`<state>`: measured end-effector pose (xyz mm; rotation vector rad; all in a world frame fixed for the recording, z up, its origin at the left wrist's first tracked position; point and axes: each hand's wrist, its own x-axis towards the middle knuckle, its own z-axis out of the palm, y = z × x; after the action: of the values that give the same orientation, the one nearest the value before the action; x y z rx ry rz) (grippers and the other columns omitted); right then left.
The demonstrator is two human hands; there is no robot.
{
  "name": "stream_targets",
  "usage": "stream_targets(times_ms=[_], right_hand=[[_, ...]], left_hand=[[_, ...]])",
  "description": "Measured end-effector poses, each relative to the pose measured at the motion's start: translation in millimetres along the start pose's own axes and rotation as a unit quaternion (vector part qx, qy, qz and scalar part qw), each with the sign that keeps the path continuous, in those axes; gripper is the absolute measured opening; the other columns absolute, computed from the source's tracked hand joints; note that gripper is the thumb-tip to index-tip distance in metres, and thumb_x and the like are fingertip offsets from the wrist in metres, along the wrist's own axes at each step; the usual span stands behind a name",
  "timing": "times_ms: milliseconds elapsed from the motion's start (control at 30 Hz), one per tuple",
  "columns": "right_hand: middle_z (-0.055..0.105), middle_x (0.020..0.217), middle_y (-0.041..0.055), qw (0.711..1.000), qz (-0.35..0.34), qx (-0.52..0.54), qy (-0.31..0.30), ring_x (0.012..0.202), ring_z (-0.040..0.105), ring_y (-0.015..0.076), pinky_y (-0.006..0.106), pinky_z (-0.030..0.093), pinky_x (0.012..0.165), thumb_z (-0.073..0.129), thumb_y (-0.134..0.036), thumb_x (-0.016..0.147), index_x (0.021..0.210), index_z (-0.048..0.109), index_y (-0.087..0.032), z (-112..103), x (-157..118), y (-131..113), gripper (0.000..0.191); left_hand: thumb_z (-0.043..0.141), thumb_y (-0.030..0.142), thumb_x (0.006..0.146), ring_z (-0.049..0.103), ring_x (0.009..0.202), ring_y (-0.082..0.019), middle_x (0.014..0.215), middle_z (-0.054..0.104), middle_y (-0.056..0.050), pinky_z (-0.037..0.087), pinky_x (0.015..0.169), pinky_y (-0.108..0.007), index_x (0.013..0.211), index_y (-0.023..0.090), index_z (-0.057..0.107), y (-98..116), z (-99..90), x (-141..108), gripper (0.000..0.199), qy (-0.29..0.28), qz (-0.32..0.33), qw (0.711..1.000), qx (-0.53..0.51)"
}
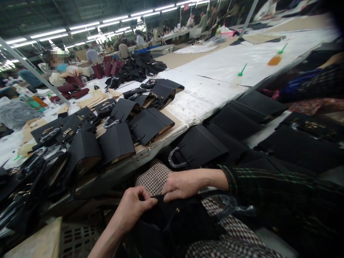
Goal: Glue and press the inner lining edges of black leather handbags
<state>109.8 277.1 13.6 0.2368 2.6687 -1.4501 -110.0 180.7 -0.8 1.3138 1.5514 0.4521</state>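
Black bag [188, 218] lies on our lap [236, 231]. Left hand [133, 205] pinches rim; right hand [181, 184] curls beside, grip unclear. We judge it light, semi-stiff; firm rim suits hold.

left hand [134, 203] and right hand [180, 184] nearly meet, fingers bent.

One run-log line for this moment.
left hand: pinching black bag edge | right hand: at edge | bag: on lap | table: more bags
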Motion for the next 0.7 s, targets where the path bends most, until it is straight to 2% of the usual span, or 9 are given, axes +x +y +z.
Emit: stream_targets(times_ms=[133,267,367,467,500,567,633,700], right_hand=[[0.042,0.057,-0.0052,1.000,0.013,-0.019,0.007,0.053,0.034,0.0084,0.024,0.026,0.054,0.055,-0.024,0.093,0.065,0.044,-0.017,2,-4,-7,0.031],[0.041,0.058,-0.0057,1.000,-0.001,-0.006,-0.002,0.054,0.036,0.0083,0.023,0.029,0.055,0.053,-0.027,0.094,0.068,0.046,-0.017,1,-6,-9,0.028],[0.045,0.061,-0.0051,0.996,0.024,0.044,-0.072,0.057,0.043,0.0092,0.022,0.032,0.055,0.052,-0.041,0.094,0.072,0.050,-0.017,-5,4,-8,0.032],[0.053,0.068,-0.0036,0.987,0.064,0.056,-0.137,0.064,0.051,0.0125,0.023,0.037,0.058,0.060,-0.062,0.083,0.079,0.057,-0.016,-10,23,-3,0.046],[0.055,0.070,-0.0034,0.987,0.065,0.052,-0.140,0.067,0.053,0.0132,0.023,0.038,0.059,0.064,-0.061,0.080,0.082,0.059,-0.016,-11,28,0,0.045],[0.058,0.073,-0.0033,0.989,0.056,0.048,-0.131,0.070,0.054,0.0134,0.022,0.039,0.061,0.069,-0.049,0.080,0.087,0.062,-0.016,-13,34,4,0.035],[0.059,0.073,-0.0032,0.990,0.067,0.050,-0.116,0.069,0.055,0.0130,0.022,0.039,0.060,0.068,-0.035,0.081,0.088,0.063,-0.015,-16,31,5,0.022],[0.059,0.072,-0.0029,0.989,0.105,0.047,-0.097,0.066,0.055,0.0129,0.021,0.039,0.057,0.067,-0.030,0.081,0.086,0.064,-0.014,-20,22,4,0.017]], left_hand=[[0.077,0.034,0.069,0.045,0.057,-0.009,0.065,0.060,0.000,0.033,0.052,-0.023,0.057,0.018,0.040,0,1.1,0,0.042,0.016,-0.005,0.999,-0.035],[0.081,0.024,0.065,0.050,0.061,-0.010,0.068,0.063,0.003,0.038,0.056,-0.021,0.068,0.020,0.038,1,0.4,-4,0.043,0.012,0.018,0.995,-0.094],[0.082,0.019,0.065,0.052,0.062,-0.010,0.069,0.063,0.004,0.040,0.058,-0.021,0.075,0.020,0.041,5,3.5,-6,0.042,-0.002,0.041,0.989,-0.140],[0.081,0.020,0.067,0.052,0.061,-0.010,0.067,0.060,0.006,0.039,0.057,-0.021,0.077,0.020,0.042,10,6.4,-4,0.040,-0.013,0.059,0.987,-0.149],[0.080,0.020,0.068,0.052,0.063,-0.010,0.068,0.061,0.006,0.039,0.058,-0.021,0.079,0.020,0.045,10,5.2,-3,0.037,-0.018,0.065,0.988,-0.139],[0.080,0.020,0.067,0.053,0.069,-0.011,0.075,0.062,0.004,0.041,0.062,-0.021,0.086,0.019,0.052,10,-1.9,0,0.034,-0.027,0.066,0.992,-0.102],[0.080,0.019,0.063,0.055,0.077,-0.014,0.082,0.063,0.002,0.042,0.067,-0.022,0.092,0.018,0.059,8,-14.0,1,0.036,-0.053,0.037,0.996,-0.055],[0.077,0.021,0.065,0.056,0.077,-0.015,0.082,0.063,0.001,0.042,0.068,-0.024,0.091,0.015,0.064,5,-26.0,1,0.030,-0.098,-0.006,0.995,-0.024]])
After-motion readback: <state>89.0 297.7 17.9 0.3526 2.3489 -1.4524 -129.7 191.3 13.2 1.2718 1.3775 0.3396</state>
